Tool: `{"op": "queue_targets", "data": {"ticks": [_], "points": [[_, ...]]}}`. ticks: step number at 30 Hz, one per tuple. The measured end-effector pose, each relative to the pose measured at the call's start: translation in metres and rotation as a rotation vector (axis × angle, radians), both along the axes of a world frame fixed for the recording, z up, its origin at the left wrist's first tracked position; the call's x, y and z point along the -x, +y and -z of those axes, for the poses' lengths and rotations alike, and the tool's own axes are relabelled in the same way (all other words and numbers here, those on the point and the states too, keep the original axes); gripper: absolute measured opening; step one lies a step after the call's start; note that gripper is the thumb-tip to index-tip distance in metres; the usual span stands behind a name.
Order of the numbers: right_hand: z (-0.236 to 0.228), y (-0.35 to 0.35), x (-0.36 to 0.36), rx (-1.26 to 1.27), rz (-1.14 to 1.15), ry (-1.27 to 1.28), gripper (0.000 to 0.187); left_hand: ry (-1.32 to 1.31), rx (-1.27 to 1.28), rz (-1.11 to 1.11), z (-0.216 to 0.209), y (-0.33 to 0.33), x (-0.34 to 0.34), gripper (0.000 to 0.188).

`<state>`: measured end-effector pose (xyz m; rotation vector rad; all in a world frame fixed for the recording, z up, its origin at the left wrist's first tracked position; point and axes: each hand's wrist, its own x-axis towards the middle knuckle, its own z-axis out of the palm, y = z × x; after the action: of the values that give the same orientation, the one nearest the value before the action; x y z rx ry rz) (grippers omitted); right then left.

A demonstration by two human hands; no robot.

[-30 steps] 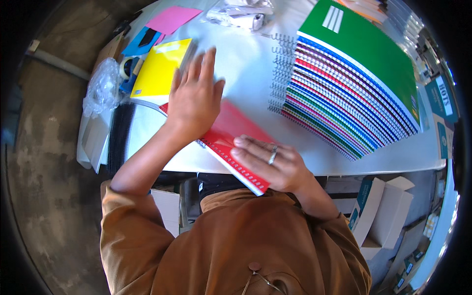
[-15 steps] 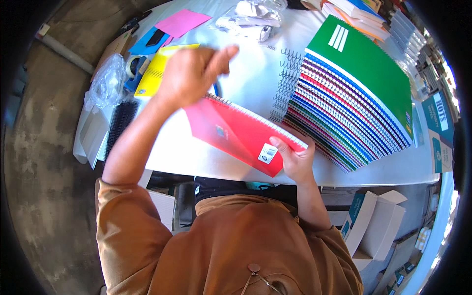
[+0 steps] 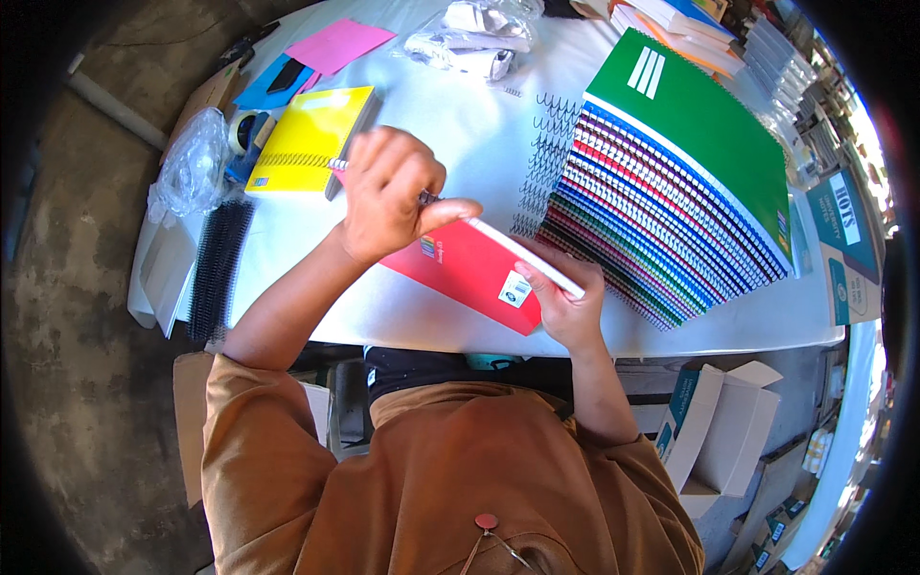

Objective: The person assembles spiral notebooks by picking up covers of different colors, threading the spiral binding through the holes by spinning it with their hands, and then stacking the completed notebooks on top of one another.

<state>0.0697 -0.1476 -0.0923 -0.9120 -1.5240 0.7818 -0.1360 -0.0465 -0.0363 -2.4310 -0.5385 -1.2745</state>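
my right fingers [image 3: 581, 272] gripped the red notebook [image 3: 455, 268], my left fingers [image 3: 393, 156] curled at its coil [image 3: 425, 198], hold unclear, binding seemingly unfinished, while a bound notebook stack [image 3: 676, 163] stood right of both.

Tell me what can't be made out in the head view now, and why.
All in the head view:
- Coil of the red spiral notebook: partly hidden by the left hand, so its grip there is unclear.
- Right hand: most fingers hidden behind the red spiral notebook.
- Covers lower in the stack: hidden under the green spiral notebook.
- Far books: cut off by the upper edge.
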Motion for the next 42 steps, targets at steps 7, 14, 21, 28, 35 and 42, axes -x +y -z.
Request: {"op": "queue_targets", "data": {"ticks": [7,14,21,28,35,42], "points": [[0.006,-0.013,0.010,-0.326,0.002,-0.161,0.033,-0.088,0.079,-0.116,0.087,-0.042,0.018,0.105],[0.008,-0.011,0.022,-0.418,-0.114,-0.139,0.029,-0.007,-0.046,-0.210,0.042,-0.045,0.038,0.093],[0.006,-0.014,0.024,-0.345,-0.042,-0.178,0.027,-0.160,-0.466,-0.260,0.100,-0.040,0.046,0.105],[0.000,-0.014,0.016,-0.394,-0.067,-0.144,0.034,0.099,-0.005,0.060,0.082,-0.086,0.023,0.097],[0.012,-0.014,0.016,-0.320,0.001,-0.098,0.037,0.157,0.198,0.108,0.079,-0.092,0.002,0.114],[0.010,-0.016,0.023,-0.377,0.000,-0.168,0.037,0.033,0.157,-0.160,0.066,-0.065,0.000,0.107]]}}
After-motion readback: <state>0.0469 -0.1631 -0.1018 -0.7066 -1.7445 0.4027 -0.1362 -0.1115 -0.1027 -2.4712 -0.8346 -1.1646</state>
